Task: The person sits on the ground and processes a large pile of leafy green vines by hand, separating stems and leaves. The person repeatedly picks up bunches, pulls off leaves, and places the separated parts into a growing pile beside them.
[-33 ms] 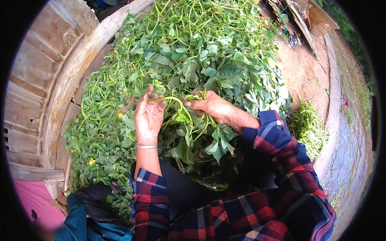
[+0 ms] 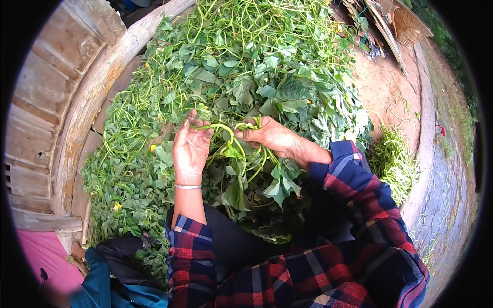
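Observation:
My left hand, palm turned up, pinches one end of a curved green vine stem between thumb and fingers. A bunch of green stems is gripped in my right hand, whose thumb and fingers are pressed together. From this bunch several broad leaves hang down above my lap. Beneath and beyond both hands spreads a big heap of leafy vines, with tangled pale stems at its far side and over on the left.
Wooden planks and a long log beam border the left side. On the right lies a pile of cut green stems beside a stone edge. A woven basket stands at the far right. Another person's teal clothing shows at lower left.
The leaves hanging below my right hand have shifted very slightly. Both hands keep their grip in nearly the same place.

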`<state>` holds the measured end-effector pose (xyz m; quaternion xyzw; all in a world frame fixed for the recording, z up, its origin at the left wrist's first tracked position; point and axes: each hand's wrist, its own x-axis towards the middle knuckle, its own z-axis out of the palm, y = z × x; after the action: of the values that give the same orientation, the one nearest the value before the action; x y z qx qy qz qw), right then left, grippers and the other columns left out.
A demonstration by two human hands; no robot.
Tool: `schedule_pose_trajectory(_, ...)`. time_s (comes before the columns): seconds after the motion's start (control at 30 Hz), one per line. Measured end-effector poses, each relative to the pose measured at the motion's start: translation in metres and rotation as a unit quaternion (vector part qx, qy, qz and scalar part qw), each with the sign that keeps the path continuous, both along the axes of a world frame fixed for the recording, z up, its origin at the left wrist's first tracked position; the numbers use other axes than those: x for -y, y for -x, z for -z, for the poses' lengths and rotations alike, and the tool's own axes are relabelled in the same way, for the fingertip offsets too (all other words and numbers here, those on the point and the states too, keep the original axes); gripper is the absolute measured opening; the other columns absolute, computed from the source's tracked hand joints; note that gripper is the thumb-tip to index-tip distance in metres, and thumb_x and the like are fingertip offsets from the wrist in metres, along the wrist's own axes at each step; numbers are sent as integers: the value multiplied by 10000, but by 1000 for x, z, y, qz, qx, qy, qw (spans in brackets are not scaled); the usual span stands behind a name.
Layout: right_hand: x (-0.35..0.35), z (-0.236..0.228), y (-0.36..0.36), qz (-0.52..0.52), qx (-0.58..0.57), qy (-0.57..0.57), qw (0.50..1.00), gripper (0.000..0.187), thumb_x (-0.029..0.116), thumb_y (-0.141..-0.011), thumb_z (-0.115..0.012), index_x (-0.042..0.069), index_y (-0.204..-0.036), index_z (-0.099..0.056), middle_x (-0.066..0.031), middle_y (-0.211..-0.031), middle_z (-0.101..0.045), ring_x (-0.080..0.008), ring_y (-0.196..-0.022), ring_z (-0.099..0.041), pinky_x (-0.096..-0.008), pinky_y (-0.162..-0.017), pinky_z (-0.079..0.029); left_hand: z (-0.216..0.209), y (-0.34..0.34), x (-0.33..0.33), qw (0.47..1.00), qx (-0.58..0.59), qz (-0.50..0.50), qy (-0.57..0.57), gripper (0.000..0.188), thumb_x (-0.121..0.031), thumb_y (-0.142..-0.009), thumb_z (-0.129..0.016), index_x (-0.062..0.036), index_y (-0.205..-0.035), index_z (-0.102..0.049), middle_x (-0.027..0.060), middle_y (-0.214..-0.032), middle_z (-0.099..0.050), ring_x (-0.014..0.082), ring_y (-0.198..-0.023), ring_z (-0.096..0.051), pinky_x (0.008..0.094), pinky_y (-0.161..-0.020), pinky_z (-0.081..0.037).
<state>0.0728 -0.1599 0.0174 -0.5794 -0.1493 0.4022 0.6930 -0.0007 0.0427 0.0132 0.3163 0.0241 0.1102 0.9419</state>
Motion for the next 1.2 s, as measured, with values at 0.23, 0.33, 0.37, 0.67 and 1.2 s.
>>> schedule_pose_trajectory(0.23,-4,11,0,45,192,27,980,223,215,-827,-669,26,-942,-636,14,-696,-587,-43,-620,-487,-225,-579,-418,-3,0,7,996,-3,-47,-71,286,-181,-938,-448,-11,-1165,-490,85,-878,-602,225,-892,-592,346,-760,-520)
schedule_pose_trajectory(0.33,-4,18,-6,32,152,41,987,262,215,-817,-678,6,-967,-628,2,-770,-624,-73,-674,-516,-252,-654,-454,-12,1,25,988,1,-90,-129,256,-165,-946,-434,-12,-1145,-485,98,-881,-599,232,-887,-594,348,-758,-522)
schedule_pose_trajectory(0.37,-5,19,-6,30,135,35,990,258,209,-824,-675,-1,-966,-627,8,-765,-619,-71,-669,-509,-253,-654,-449,-13,1,31,984,5,-102,-146,245,-159,-948,-430,-12,-1137,-483,103,-883,-597,235,-885,-594,349,-758,-523)
schedule_pose_trajectory(0.67,-19,37,-9,123,317,200,919,484,335,-677,-785,-11,-972,-619,-120,-813,-666,-138,-732,-613,-295,-699,-485,-8,2,65,974,3,-144,-172,153,-146,-950,-440,-30,-1038,-486,131,-929,-592,246,-924,-589,384,-829,-505)
schedule_pose_trajectory(1.2,-15,19,-15,80,2,8,997,127,111,-781,-653,70,-902,-656,52,-670,-571,-25,-506,-438,-196,-410,-340,-7,4,26,989,-31,-120,-83,206,-193,-947,-451,-28,-1059,-506,140,-956,-589,237,-952,-571,318,-825,-507)
